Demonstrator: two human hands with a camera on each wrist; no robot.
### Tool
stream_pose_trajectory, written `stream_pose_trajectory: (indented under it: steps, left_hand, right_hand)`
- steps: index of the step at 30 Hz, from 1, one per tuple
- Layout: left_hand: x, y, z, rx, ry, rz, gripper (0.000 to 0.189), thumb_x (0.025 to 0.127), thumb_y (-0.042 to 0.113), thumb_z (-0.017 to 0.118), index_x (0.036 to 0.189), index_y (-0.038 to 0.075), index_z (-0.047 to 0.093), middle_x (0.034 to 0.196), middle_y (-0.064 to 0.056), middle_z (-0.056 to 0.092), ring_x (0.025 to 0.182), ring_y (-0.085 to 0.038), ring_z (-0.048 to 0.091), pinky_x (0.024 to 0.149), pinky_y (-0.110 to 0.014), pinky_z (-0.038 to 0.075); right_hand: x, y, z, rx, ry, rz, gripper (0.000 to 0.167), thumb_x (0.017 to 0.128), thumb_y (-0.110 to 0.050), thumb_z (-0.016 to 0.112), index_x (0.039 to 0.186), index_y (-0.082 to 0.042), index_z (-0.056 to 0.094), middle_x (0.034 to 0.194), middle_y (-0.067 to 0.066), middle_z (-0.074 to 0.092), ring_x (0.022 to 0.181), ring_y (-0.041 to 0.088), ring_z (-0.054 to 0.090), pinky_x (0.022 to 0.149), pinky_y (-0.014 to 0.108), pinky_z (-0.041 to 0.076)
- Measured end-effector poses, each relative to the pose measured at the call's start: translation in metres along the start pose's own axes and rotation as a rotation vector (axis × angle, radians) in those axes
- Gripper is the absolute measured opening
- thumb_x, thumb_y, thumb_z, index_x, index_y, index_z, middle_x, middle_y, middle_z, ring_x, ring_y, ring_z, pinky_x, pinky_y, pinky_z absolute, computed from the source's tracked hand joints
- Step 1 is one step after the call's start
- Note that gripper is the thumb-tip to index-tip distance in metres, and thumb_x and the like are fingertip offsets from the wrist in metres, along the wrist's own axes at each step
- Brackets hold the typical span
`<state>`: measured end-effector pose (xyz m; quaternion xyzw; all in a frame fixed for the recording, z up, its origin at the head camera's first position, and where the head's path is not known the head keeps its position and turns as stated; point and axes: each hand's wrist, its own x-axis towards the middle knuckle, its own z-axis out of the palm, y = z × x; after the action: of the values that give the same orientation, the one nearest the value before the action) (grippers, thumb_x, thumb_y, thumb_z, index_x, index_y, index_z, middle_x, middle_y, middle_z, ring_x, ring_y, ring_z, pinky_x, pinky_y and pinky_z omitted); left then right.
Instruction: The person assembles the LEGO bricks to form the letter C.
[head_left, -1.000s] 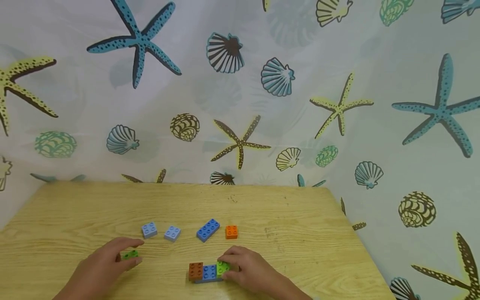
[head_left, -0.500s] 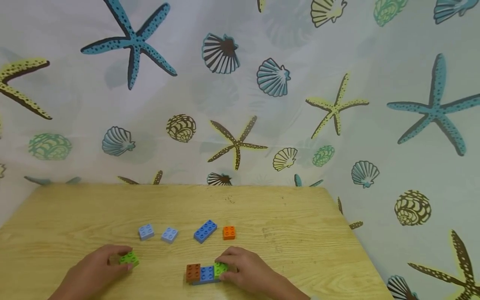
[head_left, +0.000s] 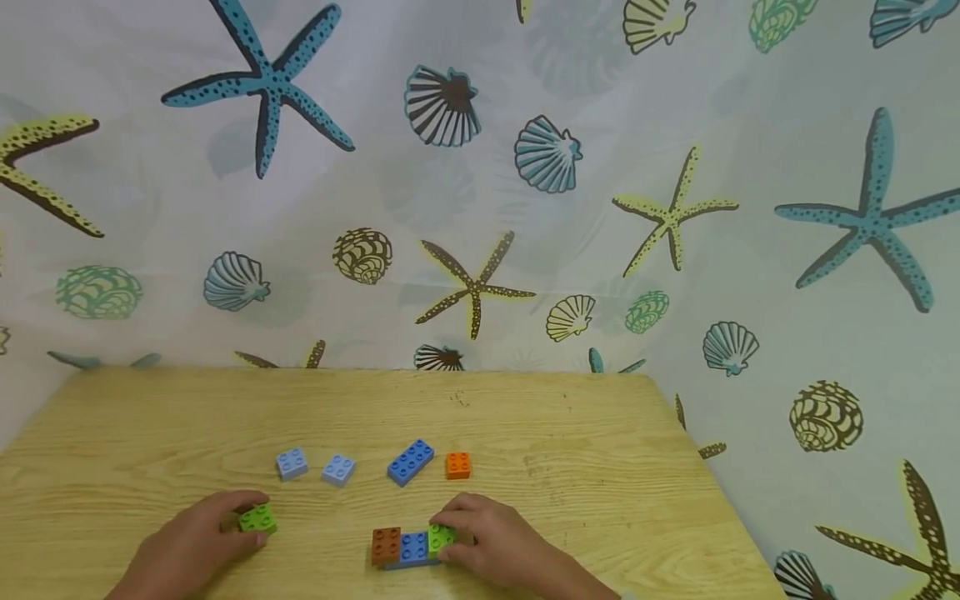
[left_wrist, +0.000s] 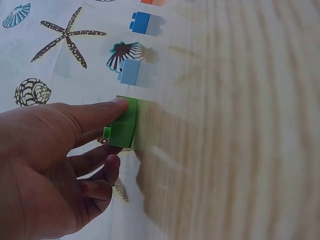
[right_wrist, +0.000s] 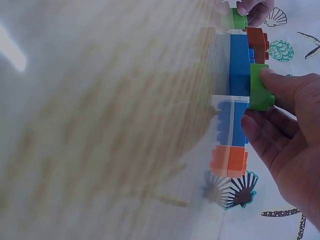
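Lime-green plastic square-topped brick [head_left: 258,519], lower left of the head frame, clamped between thumb and fingers of the left hand [head_left: 191,533]. Studs point up, sides slightly turned from square to the frame; table contact unclear. In the left wrist view its studs point to the left of the frame and its longer visible side runs top to bottom.

Right hand [head_left: 495,537], lower centre, reaches in from lower right; thumb and fingers pinch a second lime-green plastic brick [head_left: 439,540], studs up, partly hidden by the fingertips. It sits on the right end of a long blue plastic base brick [head_left: 414,547]; cannot tell if fully pressed down. Base long axis runs left to right across the head frame, right end a touch higher; 4 bare studs show mid-length. Rust-brown plastic brick [head_left: 386,545] on its left end, studs up. In the right wrist view the base stands lengthwise top to bottom, studs facing right.

Loose row at centre, above the hands: 2 pale-blue square plastic bricks [head_left: 292,463], near each other, then 1 oblong mid-blue plastic brick [head_left: 410,462], long axis diagonal from lower left to upper right, then 1 orange square plastic brick [head_left: 458,465] just beside it. All studs up, on a pale wood-grain table [head_left: 570,467]. White cloth with starfish and shell print [head_left: 337,167] fills the upper frame and right side.
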<state>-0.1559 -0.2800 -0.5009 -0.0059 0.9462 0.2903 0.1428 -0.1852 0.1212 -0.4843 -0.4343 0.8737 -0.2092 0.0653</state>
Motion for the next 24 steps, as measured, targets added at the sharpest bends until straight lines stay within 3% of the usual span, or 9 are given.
stream_pose_trajectory:
  steps: [5,9,12,16,20,24]
  left_hand:
    - [-0.001,0.001,0.001,-0.015,-0.001,0.002,0.071,0.085,0.057,0.072,0.139,0.013,0.06,0.141,-0.024,0.056,0.123,-0.047,0.055,0.085,-0.062,0.048]
    - [-0.002,0.006,0.003,-0.037,-0.015,-0.003,0.071,0.085,0.057,0.073,0.139,0.014,0.06,0.143,-0.024,0.054,0.128,-0.05,0.051,0.089,-0.064,0.047]
    - [-0.002,0.012,0.005,-0.045,-0.033,-0.016,0.071,0.084,0.057,0.074,0.14,0.015,0.06,0.146,-0.025,0.051,0.132,-0.054,0.044,0.092,-0.066,0.044]
    - [-0.003,0.024,0.008,-0.056,-0.036,-0.032,0.072,0.083,0.056,0.075,0.14,0.015,0.06,0.146,-0.025,0.051,0.131,-0.054,0.046,0.092,-0.065,0.045]
    - [-0.006,0.037,0.01,-0.076,-0.034,-0.041,0.074,0.081,0.059,0.076,0.139,0.015,0.061,0.142,-0.022,0.055,0.111,-0.038,0.062,0.085,-0.054,0.051]
    - [-0.009,0.054,0.013,-0.088,-0.053,-0.037,0.072,0.079,0.057,0.078,0.136,0.015,0.063,0.135,-0.015,0.061,0.094,-0.02,0.06,0.075,-0.044,0.05]
  right_hand:
    - [0.0,-0.001,0.0,-0.007,0.0,0.001,0.039,0.1,-0.036,0.064,0.134,-0.017,0.065,0.123,-0.006,0.064,0.108,0.0,0.06,0.089,0.018,0.05]
    - [0.0,-0.002,-0.001,-0.001,-0.006,0.007,0.039,0.1,-0.036,0.064,0.134,-0.017,0.065,0.124,-0.006,0.064,0.109,0.0,0.06,0.089,0.019,0.05]
    - [0.0,-0.002,-0.001,0.005,-0.006,0.011,0.039,0.1,-0.036,0.064,0.134,-0.017,0.065,0.124,-0.007,0.064,0.108,0.0,0.059,0.089,0.018,0.05]
    - [0.0,-0.002,-0.001,0.006,-0.005,0.013,0.038,0.1,-0.036,0.064,0.134,-0.017,0.065,0.123,-0.007,0.064,0.108,-0.001,0.059,0.089,0.018,0.05]
    - [-0.001,-0.002,-0.001,0.002,-0.004,0.015,0.039,0.1,-0.036,0.064,0.134,-0.018,0.065,0.123,-0.007,0.064,0.108,-0.001,0.059,0.089,0.018,0.05]
    - [-0.001,-0.002,-0.001,0.002,-0.001,0.013,0.039,0.1,-0.036,0.064,0.134,-0.018,0.065,0.123,-0.007,0.064,0.109,0.0,0.06,0.089,0.018,0.05]
